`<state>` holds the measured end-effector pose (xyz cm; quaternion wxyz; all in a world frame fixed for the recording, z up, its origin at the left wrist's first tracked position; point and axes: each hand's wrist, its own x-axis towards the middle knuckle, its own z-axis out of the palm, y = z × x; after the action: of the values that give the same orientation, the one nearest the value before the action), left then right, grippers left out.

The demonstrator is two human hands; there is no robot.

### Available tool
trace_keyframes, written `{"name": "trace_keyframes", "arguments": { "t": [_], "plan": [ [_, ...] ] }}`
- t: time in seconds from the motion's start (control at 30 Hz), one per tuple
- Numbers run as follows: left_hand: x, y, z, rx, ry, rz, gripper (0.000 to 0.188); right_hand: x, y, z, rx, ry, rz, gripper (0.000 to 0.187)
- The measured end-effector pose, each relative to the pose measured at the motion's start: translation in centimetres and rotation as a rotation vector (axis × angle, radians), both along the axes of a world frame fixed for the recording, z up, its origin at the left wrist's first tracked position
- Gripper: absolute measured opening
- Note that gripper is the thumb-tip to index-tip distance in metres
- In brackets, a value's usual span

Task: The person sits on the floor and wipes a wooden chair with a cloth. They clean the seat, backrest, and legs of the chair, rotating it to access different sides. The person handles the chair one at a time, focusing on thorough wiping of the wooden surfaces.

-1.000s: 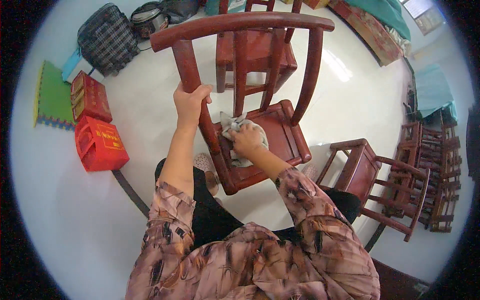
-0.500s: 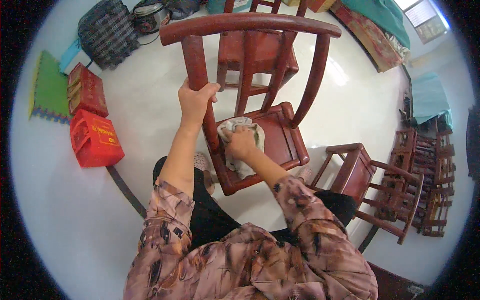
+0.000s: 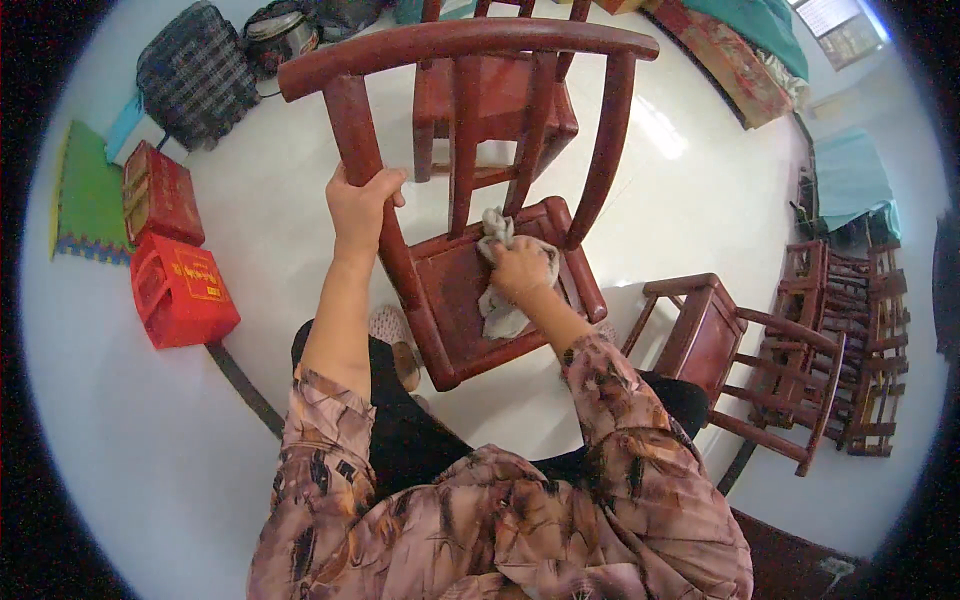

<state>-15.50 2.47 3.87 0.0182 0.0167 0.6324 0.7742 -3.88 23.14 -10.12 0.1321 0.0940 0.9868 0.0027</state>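
Cloth [image 3: 503,300], grey and crumpled, lies on the seat of the red wooden chair [image 3: 470,300], near the back edge where the middle slat comes down; the right hand [image 3: 520,270] is pressed on top of it with the fingers curled over, bunching the cloth under the palm, and that looks like the way you hold a rag to rub wood; the left hand [image 3: 358,205] is closed tight around the left back post of the chair, just under the curved top rail, and I think it holds there to keep the chair from sliding while the other hand pushes; the chair stands upright on the shiny white floor [image 3: 680,190], right in front of the person's knees, so both arms can reach it easily; a second red chair [image 3: 495,95] stands just behind it, and more dark red chairs [image 3: 800,350] stand off to the right, well apart; on the left, by the floor's edge, two red boxes [image 3: 175,255] with yellow marks on top sit side by side, one bright red and square, one darker; next to them lies a green foam mat [image 3: 85,195]; farther back sits a dark checked bag [image 3: 195,75] and a round silver pot [image 3: 280,35] beside it.
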Motion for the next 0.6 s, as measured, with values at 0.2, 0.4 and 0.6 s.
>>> {"name": "trace_keyframes", "arguments": {
  "t": [0.2, 0.4, 0.6],
  "plan": [
    [-0.1, 0.5, -0.1, -0.005, 0.008, 0.012, 0.017, -2.4, 6.1, 1.9, -0.131, 0.132, -0.294, 0.038],
    [0.0, 0.1, -0.4, -0.006, 0.008, -0.004, 0.017, 1.5, 3.6, -0.8, -0.019, 0.261, -0.149, 0.054],
    [-0.3, 0.3, -0.5, 0.009, 0.02, 0.016, 0.017, 7.1, 2.7, -0.3, -0.119, 0.13, -0.145, 0.049]
  ]
}}
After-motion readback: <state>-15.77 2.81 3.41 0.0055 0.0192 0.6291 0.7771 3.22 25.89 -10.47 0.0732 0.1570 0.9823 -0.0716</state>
